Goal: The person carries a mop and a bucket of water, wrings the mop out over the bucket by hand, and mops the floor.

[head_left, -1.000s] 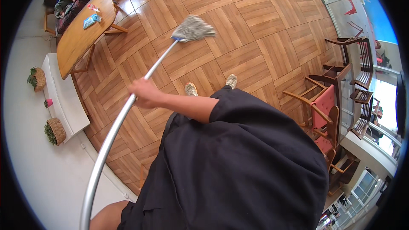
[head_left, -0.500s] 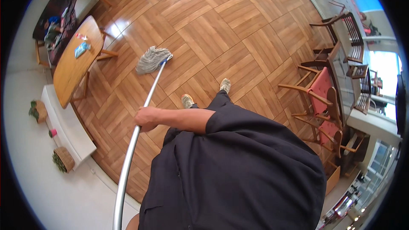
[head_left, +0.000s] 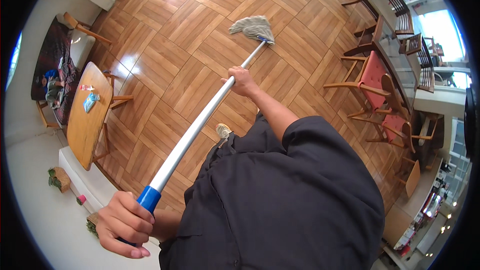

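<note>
A mop (head_left: 187, 137) with a long silver pole slants from the lower left up to the right. My left hand (head_left: 125, 225) is wrapped round its blue grip at the top end. Lower down the pole, my right hand (head_left: 241, 80) is closed around the bare metal. The grey string mop head (head_left: 254, 26) lies on the wood-patterned floor (head_left: 180, 85) ahead of me, its strands trailing to the left of the blue clamp. One of my shoes (head_left: 223, 130) shows under the pole.
On the left, a wooden table (head_left: 85, 130) carries a blue-and-white packet (head_left: 91, 102). A white ledge (head_left: 85, 175) with potted plants (head_left: 59, 179) runs along the wall nearer me. To the right stand wooden chairs with red padding (head_left: 372, 77) beside a dark table (head_left: 397, 70).
The mop head has swept right and farther away across the floor. My right hand has moved right and forward with the pole. My left hand has come into view on the blue grip.
</note>
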Demonstrator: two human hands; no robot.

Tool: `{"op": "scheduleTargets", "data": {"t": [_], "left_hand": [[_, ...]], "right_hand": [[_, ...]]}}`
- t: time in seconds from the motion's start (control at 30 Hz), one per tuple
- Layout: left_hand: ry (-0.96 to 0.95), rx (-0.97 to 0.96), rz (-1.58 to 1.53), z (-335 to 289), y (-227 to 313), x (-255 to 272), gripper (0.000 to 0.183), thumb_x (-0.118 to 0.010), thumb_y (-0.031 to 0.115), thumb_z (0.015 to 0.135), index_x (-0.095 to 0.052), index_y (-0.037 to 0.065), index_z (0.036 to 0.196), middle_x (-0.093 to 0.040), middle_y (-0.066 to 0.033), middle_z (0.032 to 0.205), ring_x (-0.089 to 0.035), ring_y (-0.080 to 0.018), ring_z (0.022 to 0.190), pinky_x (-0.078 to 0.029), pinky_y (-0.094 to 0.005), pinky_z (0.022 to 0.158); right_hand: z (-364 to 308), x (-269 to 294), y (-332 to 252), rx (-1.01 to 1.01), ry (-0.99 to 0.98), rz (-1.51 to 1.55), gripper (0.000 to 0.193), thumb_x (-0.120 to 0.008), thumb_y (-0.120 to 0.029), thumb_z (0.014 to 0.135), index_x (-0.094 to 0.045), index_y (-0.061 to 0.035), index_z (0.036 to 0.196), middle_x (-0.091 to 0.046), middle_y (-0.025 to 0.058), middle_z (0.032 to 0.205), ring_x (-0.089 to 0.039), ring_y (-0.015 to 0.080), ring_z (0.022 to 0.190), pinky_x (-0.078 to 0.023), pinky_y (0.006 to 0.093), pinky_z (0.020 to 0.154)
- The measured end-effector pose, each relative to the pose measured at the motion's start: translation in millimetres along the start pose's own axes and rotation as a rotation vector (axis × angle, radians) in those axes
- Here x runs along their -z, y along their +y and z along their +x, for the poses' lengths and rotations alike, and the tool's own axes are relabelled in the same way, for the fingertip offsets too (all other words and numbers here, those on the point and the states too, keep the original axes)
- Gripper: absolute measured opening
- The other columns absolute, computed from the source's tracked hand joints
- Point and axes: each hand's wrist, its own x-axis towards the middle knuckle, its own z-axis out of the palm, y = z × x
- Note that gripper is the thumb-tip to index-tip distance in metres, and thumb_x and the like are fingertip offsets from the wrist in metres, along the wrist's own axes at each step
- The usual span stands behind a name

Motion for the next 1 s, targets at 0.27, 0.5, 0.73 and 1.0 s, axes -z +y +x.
{"op": "scheduleTargets", "data": {"t": [0.27, 0.5, 0.73, 1.0], "left_hand": [[-0.175, -0.034, 0.049, 22.2, 66.4, 6.8, 0.012, -0.057, 0.008, 0.083, -0.055, 0.010, 0.071, -0.039, 0.0057, 0.045, -0.038, -0.0043, 0.038, -0.031, -0.0200, 0.042], [-0.073, -0.106, 0.031, 39.7, 31.1, 6.3, 0.037, -0.057, 0.021, 0.090, -0.043, 0.012, 0.057, -0.036, 0.0059, 0.048, -0.037, -0.0063, 0.040, -0.032, -0.0224, 0.039], [0.128, -0.069, 0.239, 91.3, -181.7, 30.4, 0.038, -0.060, 0.009, 0.080, -0.039, 0.016, 0.049, -0.037, 0.0049, 0.039, -0.035, -0.0064, 0.032, -0.020, -0.0241, 0.036], [0.324, 0.526, 0.216, 147.0, -483.6, 19.0, 0.028, -0.056, 0.011, 0.080, -0.041, 0.002, 0.057, -0.044, -0.0055, 0.056, -0.043, -0.0169, 0.057, -0.039, -0.0345, 0.075]], "right_hand": [[-20.1, -43.9, -58.8, 0.043, 0.056, 0.168, 0.032, -0.068, -0.031, 0.079, -0.051, -0.0085, 0.063, -0.055, 0.0128, 0.070, -0.056, 0.0316, 0.072, -0.042, 0.0429, 0.067], [17.8, -15.0, -38.7, 0.237, -0.113, 0.136, 0.029, -0.060, -0.030, 0.086, -0.057, -0.0079, 0.068, -0.056, 0.0090, 0.068, -0.058, 0.0285, 0.072, -0.044, 0.0383, 0.072], [150.4, 84.5, 156.2, 0.104, 0.048, -0.120, 0.029, -0.064, -0.034, 0.082, -0.058, -0.0078, 0.070, -0.061, 0.0127, 0.073, -0.062, 0.0319, 0.072, -0.050, 0.0396, 0.063], [228.1, 233.0, 253.9, -0.218, -0.083, -0.289, 0.043, -0.068, -0.046, 0.077, -0.060, -0.0128, 0.104, -0.049, 0.0183, 0.128, -0.046, 0.0325, 0.122, -0.038, 0.0448, 0.099]]}}
